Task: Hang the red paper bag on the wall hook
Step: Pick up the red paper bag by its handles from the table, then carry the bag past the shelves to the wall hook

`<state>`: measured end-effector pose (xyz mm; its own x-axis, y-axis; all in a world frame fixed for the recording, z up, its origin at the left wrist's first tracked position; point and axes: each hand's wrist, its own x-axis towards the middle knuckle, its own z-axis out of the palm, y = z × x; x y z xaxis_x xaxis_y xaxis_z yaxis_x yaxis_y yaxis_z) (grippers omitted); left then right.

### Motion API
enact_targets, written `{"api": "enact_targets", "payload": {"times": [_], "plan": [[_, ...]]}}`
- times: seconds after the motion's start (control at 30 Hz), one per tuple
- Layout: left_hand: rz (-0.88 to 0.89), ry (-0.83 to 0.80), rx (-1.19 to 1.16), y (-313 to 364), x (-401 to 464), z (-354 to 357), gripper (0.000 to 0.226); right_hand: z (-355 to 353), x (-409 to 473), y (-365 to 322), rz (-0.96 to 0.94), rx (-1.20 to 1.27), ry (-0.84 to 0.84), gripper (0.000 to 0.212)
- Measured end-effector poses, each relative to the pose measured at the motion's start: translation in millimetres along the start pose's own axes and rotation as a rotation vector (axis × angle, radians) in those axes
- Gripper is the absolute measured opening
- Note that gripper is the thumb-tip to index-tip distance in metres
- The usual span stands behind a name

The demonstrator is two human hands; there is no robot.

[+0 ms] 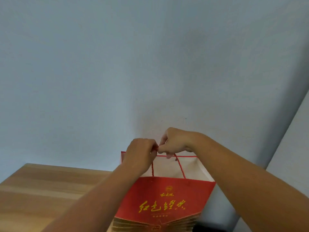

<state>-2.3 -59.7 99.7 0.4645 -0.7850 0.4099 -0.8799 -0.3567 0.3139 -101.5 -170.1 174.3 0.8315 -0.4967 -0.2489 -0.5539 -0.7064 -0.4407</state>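
Note:
The red paper bag (167,198) with gold lettering and a white inside hangs open at the bottom middle, close to the wall. Its red rope handles (181,168) run up into both fists. My left hand (141,154) and my right hand (175,142) are closed side by side on the tops of the handles, knuckles nearly touching, right against the wall. The wall hook is hidden; if it is there, my hands cover it.
A pale blue-grey wall (133,64) fills most of the view. A wooden tabletop (41,190) lies at the lower left, beside the bag. A wall corner or pillar edge (284,131) runs diagonally on the right.

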Motion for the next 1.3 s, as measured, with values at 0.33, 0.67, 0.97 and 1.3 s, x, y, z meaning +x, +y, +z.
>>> {"api": "enact_targets", "payload": {"times": [0.33, 0.67, 0.97, 1.3], "plan": [[-0.151, 0.106, 0.033, -29, -42, -49, 0.017, 46, 11, -31, -0.387, -0.501, 0.344, 0.011], [-0.387, 0.17, 0.164, -87, -149, -110, 0.015, 108, -3, -111, -0.654, -0.418, 0.24, 0.01], [-0.495, 0.252, 0.3, -129, -269, -174, 0.01, 179, -50, -205, -0.918, -0.334, 0.209, 0.011], [-0.65, 0.335, 0.366, -154, -383, -216, 0.011, 247, -108, -282, -1.197, -0.233, 0.186, 0.023]]}}
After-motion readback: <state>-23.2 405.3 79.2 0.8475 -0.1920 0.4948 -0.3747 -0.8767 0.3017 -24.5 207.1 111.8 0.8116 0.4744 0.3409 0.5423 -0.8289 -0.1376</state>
